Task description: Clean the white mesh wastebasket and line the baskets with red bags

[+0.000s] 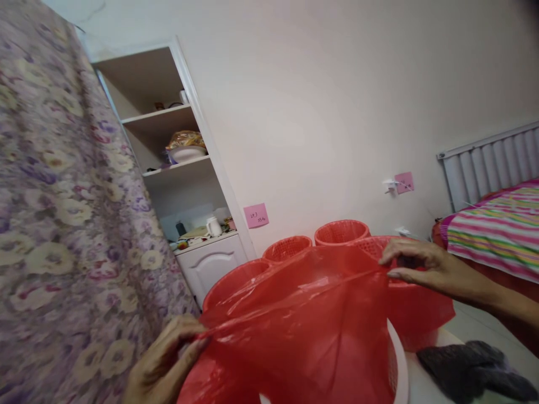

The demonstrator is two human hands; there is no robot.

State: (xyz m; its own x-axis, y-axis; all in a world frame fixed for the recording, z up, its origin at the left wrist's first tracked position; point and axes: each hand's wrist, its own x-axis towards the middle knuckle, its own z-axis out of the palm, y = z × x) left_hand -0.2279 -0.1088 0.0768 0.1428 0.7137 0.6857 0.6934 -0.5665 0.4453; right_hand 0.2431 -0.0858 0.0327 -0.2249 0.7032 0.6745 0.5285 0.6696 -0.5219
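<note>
A thin red plastic bag (295, 325) is stretched wide between my two hands. My left hand (170, 356) pinches one corner of its edge at the lower left. At the right, my right hand (415, 264) grips the opposite corner between thumb and fingers. Beneath the bag, partly hidden by it, a basket shows a white rim (400, 359). Behind stand several red mesh baskets, among them one at the back (342, 231) and a smaller-looking one (288, 248) to its left.
A dark crumpled cloth (474, 367) lies on the pale surface at lower right. A floral curtain (76, 213) hangs on the left, beside a shelf cabinet (214, 252). A bed with striped cover (501, 230) stands at the right. Pink notes (256, 215) stick to the wall.
</note>
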